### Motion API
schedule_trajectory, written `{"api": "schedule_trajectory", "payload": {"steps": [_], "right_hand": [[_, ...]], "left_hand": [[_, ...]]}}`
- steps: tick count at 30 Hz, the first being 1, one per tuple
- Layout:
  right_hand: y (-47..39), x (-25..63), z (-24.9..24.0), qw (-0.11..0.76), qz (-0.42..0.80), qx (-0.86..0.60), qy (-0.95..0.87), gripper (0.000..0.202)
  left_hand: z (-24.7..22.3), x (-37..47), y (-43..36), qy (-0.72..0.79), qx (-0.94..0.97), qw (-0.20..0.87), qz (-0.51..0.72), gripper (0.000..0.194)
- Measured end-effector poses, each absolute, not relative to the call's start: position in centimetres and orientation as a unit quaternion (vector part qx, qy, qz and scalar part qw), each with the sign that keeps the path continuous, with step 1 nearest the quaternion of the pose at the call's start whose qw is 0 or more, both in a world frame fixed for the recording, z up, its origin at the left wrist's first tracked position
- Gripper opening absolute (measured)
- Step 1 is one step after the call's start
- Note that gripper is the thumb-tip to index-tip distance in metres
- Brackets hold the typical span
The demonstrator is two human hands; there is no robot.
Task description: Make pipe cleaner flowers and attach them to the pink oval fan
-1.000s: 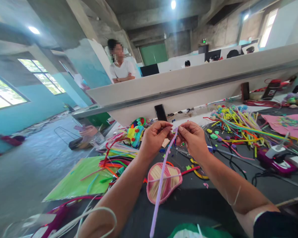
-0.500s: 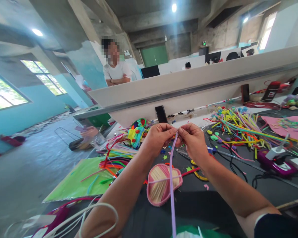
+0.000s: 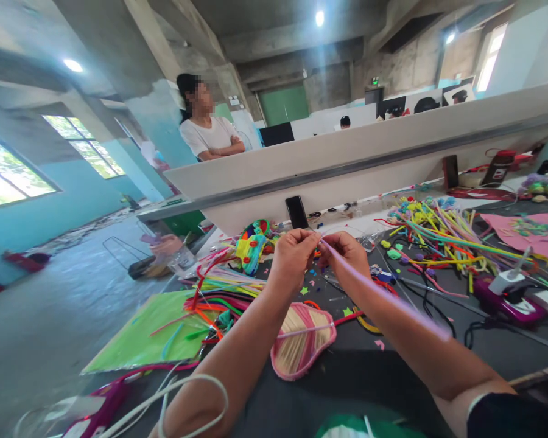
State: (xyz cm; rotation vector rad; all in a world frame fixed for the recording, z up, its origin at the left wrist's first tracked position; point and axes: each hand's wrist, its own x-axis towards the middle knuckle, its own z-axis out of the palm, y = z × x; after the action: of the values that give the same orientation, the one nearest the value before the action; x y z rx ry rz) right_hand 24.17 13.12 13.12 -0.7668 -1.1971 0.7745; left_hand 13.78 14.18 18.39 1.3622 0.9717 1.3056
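Observation:
My left hand [image 3: 293,258] and my right hand [image 3: 349,258] meet above the middle of the table, fingertips pinched together. Between them is one end of a lilac pipe cleaner [image 3: 386,290]. Its long free part slants down to the right across my right forearm and is blurred. Exactly how the fingertips grip the end is too small to make out. Beneath my left forearm, and partly hidden by it, lies a pink-rimmed oval piece [image 3: 296,356] with cream and pink strips and a lilac band across it. A red pipe cleaner [image 3: 351,318] sticks out from its right side.
Loose pipe cleaners [image 3: 456,243] heap up at right, beside a pink sheet [image 3: 525,234]. A purple power strip [image 3: 506,301] trails black cables. A green sheet [image 3: 146,331] and more pipe cleaners lie at left. A phone [image 3: 296,212] leans against the partition [image 3: 347,146]; behind it stands a person [image 3: 212,134].
The lilac pipe cleaner's free length has swung from hanging straight down to slanting right over my right forearm. My right hand has turned slightly. The person behind the partition has turned.

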Motion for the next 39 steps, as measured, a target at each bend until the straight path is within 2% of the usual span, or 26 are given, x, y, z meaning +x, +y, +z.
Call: {"api": "schedule_trajectory", "payload": {"steps": [5,11,14,20,24,27,30,35,37,39], "right_hand": [[12.8,24.7,13.8,0.693,0.327,-0.361,-0.532,0.020],[13.4,25.9,14.0,0.696,0.089,-0.335,-0.629,0.010],[13.6,26.0,13.5,0.708,0.049,-0.300,-0.637,0.010],[14.0,24.8,12.1,0.764,0.148,-0.268,-0.568,0.006],[14.8,24.0,11.6,0.793,0.287,-0.216,-0.492,0.003],[15.4,23.8,11.4,0.784,0.358,-0.169,-0.478,0.005],[15.5,24.7,11.7,0.753,0.344,-0.178,-0.532,0.005],[14.7,27.0,13.5,0.661,0.204,-0.204,-0.693,0.011],[14.5,26.9,13.8,0.639,0.224,-0.200,-0.708,0.017],[14.3,26.2,13.6,0.650,0.318,-0.202,-0.659,0.023]], "left_hand": [[18.0,13.1,13.9,0.357,0.568,0.519,0.529,0.027],[18.1,12.1,13.4,0.326,0.557,0.572,0.506,0.028],[17.9,12.1,13.2,0.307,0.548,0.592,0.505,0.028],[16.3,13.3,12.7,0.261,0.516,0.581,0.573,0.027],[16.1,13.4,12.6,0.267,0.519,0.587,0.561,0.029],[16.4,12.8,13.1,0.287,0.548,0.581,0.530,0.029],[16.7,11.9,13.8,0.300,0.589,0.566,0.492,0.027],[17.1,10.4,14.4,0.307,0.625,0.585,0.416,0.029],[17.4,10.0,14.3,0.304,0.646,0.582,0.389,0.030],[17.6,9.9,14.1,0.306,0.664,0.569,0.376,0.031]]}}
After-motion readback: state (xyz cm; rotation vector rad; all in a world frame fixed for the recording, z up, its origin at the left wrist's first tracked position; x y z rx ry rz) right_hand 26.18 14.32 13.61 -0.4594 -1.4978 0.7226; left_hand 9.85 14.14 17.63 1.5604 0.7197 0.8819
